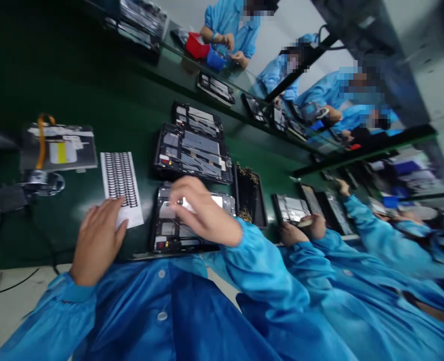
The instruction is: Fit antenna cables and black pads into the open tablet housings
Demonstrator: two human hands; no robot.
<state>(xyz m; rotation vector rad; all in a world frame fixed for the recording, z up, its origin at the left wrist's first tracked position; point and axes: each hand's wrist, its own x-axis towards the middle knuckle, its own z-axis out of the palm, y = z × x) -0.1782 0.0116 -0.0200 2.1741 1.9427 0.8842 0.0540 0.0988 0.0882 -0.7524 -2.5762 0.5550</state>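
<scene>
My left hand (100, 235) lies flat with its fingers stretched over the lower part of a white sheet (135, 217) that carries rows of small black pieces. Over an opened tablet-like device (165, 228) near the table's front edge, my right hand (203, 210) is curled, thumb and fingertips close together. Whatever may be between those fingertips is too small or blurred to make out. Part of the device is hidden under this hand. Just behind it lie more opened devices (197, 150) with grey panels inside.
A black tray (255, 193) with small brass-coloured parts stands right of the devices. At left are a grey panel with an orange flex cable (41, 143) and a shiny round metal object (45, 181). Co-workers' hands (295, 233) are at the right; a raised shelf (244, 113) runs behind.
</scene>
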